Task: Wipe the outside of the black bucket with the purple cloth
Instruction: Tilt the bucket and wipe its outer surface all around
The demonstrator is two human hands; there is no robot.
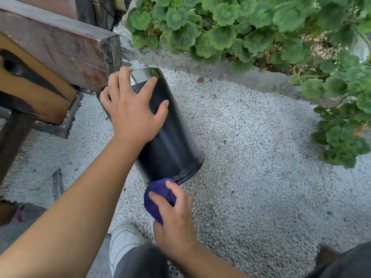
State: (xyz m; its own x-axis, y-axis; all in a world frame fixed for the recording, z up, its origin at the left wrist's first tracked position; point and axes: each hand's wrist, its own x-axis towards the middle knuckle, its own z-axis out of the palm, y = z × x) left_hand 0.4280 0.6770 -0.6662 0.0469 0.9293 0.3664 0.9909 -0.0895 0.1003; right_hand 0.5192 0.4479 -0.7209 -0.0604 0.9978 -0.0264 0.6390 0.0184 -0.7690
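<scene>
Lying tilted on the white gravel (251, 157), the black bucket (170, 137) has its long axis running from the upper left down toward the lower right. Chrome end (145, 75) points up and away, toward the wooden beam (60, 49); the ridged end sits nearest the viewer. Cannot tell which end is the mouth.

Left hand (132, 109) rests spread over the upper side wall, fingers wide, steadying rather than gripping. Right hand (174, 221) holds the purple cloth (158, 199) bunched in curled fingers, pressed at the near ridged edge.

Risks, as judged:
- Round wall on loose stones; a sideways wipe could roll the bucket out from under the flat left palm.
- The underside lies against the gravel and would be missed unless the bucket is turned.
- Cloth, being low, may drag on the stones and pick up grit, then scratch the glossy wall.

Geranium leaves (230, 27) crowd the far edge; a white shoe (124, 245) sits below.
</scene>
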